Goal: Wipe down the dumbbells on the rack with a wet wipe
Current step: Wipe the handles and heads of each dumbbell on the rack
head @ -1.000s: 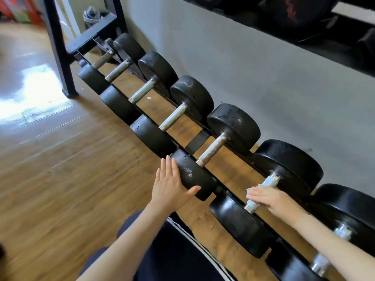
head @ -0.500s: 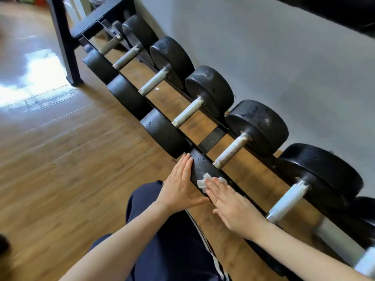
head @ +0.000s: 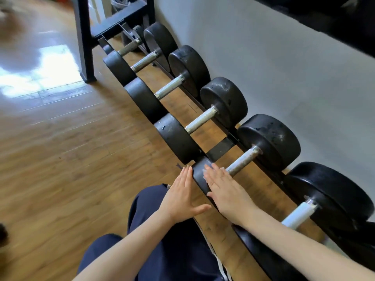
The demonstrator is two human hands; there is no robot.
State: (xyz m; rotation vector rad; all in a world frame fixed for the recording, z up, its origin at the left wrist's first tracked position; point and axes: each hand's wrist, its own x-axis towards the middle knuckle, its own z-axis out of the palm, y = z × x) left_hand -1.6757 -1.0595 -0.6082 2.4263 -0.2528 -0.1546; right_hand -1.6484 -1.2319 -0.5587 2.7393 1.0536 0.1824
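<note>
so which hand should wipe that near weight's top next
Right. The right hand already lies flat on the near weight, apparently pressing the wipe, which is hidden underneath. The left hand only braces the weight's outer face.

Gym: racked dumbbells (head: 223, 110) along wall, wood floor (head: 60, 149).
</note>
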